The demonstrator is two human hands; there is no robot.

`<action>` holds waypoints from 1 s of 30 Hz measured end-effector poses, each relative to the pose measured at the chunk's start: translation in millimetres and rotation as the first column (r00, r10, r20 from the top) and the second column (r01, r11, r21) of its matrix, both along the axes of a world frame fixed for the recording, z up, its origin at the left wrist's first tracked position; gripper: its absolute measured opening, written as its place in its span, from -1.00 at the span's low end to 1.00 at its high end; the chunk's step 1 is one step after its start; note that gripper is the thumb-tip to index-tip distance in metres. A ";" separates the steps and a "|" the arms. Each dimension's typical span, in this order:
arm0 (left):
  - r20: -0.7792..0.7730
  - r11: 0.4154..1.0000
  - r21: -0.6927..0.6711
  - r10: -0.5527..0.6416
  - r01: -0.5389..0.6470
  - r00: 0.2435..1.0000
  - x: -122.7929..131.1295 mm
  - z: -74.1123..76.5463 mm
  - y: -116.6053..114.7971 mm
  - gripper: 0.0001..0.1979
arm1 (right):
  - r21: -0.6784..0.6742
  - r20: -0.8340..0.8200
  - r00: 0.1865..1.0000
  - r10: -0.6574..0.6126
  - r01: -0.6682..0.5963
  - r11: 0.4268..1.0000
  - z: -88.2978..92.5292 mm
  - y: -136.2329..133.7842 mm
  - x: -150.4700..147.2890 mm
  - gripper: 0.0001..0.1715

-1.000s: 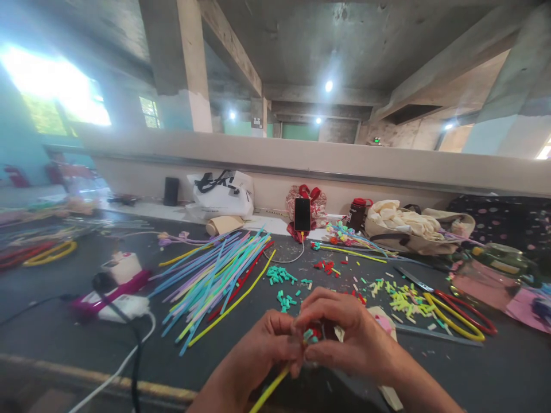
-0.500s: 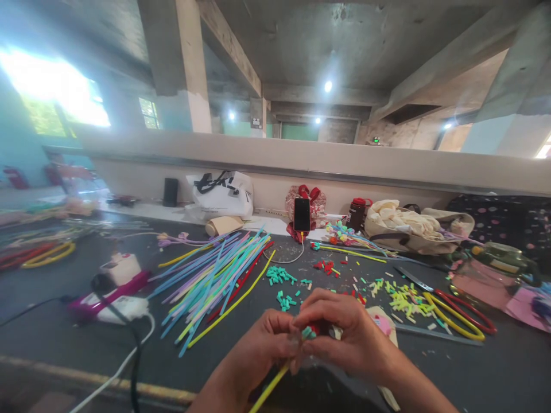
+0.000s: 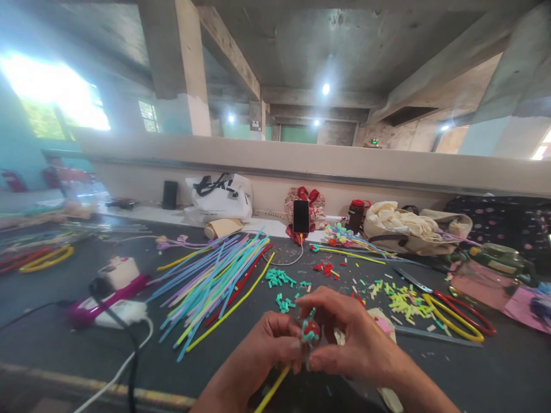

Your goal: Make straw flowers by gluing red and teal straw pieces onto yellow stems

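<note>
My left hand [image 3: 275,343] is closed, its thumb and fingers pinching a small flower [image 3: 310,331] just below the head. Short teal and red pieces make up the flower head, and its yellow stem [image 3: 272,390] slants down toward the near edge. Around the far side of the head curves my right hand [image 3: 348,332], thumb and fingers apart, with a gap to the flower. Behind the hands lie teal cut pieces [image 3: 279,278] and red cut pieces [image 3: 326,269]. Yellow-green cut pieces [image 3: 408,301] are scattered to the right.
A bundle of long coloured stems [image 3: 224,287] lies left of centre. Scissors [image 3: 456,310] rest at the right near a glass jar [image 3: 491,275]. A phone [image 3: 301,216] stands upright at the back. Cables run from a power strip [image 3: 112,301] at the left.
My right fingers have come off the flower and spread apart, so the teal and red head now shows. My left hand still pinches it in about the same place.
</note>
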State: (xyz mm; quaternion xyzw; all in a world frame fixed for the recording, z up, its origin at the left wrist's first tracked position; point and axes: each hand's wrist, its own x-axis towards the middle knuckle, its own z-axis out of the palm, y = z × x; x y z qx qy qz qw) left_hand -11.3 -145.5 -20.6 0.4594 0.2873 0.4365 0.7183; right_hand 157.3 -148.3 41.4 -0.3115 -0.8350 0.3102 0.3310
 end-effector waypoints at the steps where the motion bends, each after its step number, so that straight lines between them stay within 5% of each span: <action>1: -0.009 1.000 0.008 0.008 -0.008 1.000 0.4 1.0 -0.3 -0.79 | 0.011 0.021 1.000 -0.011 0.011 1.000 0.2 -0.3 0.1 -0.49; 5: -0.027 1.000 -0.006 0.013 -0.013 1.000 1.3 2.7 -0.8 -0.78 | 0.037 0.050 0.998 -0.030 0.028 0.999 2.6 -2.3 -1.3 -0.65; 13: -0.076 0.999 0.047 0.030 -0.026 0.997 2.8 -0.6 0.8 -0.79 | -0.036 -0.009 1.000 -0.014 0.014 0.999 3.8 -4.3 1.8 -0.63; 30: -0.200 0.995 0.093 0.038 -0.020 0.979 2.4 6.3 0.8 -0.83 | 0.095 0.017 0.999 -0.032 0.030 0.995 -6.1 2.7 -2.9 -0.81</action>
